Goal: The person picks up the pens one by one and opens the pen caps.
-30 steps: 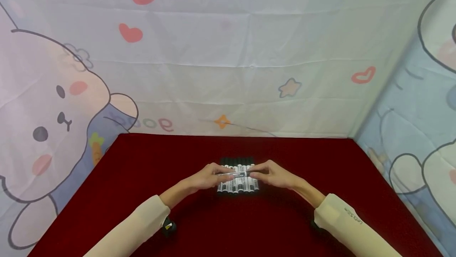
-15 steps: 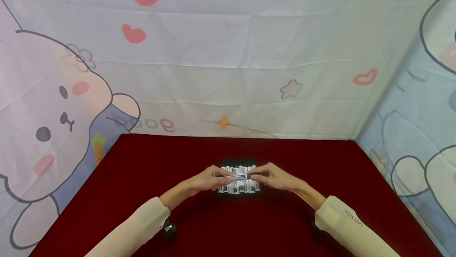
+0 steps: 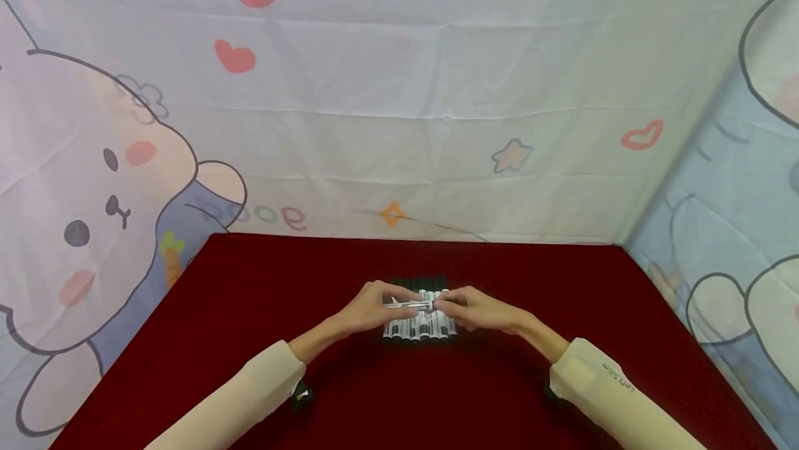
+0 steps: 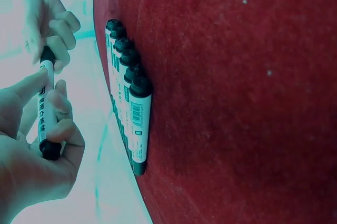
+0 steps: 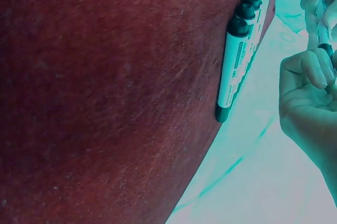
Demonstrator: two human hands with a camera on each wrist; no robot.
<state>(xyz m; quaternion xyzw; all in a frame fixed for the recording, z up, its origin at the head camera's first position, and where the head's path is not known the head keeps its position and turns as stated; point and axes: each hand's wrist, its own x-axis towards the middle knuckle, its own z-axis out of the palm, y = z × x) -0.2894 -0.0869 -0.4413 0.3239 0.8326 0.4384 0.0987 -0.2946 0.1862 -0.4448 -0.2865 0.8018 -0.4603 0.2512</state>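
A whiteboard marker with a white printed barrel is held crosswise above a row of similar markers. My left hand grips its barrel between thumb and fingers; in the left wrist view, the black rear end of that marker shows beside the palm. At the other end, my right hand pinches the black cap, which the fingers mostly hide in the head view. The lying markers sit side by side on the red cloth, dark caps pointing away from me.
A dark red cloth covers the table. Behind it hangs a pale printed curtain, with another curtain panel along the right side. The cuffs of my light sleeves carry dark wrist devices.
My left hand has risen slightly and its fingers have shifted on the marker. My right fingers now cover more of the black cap. The row of markers stays in place.
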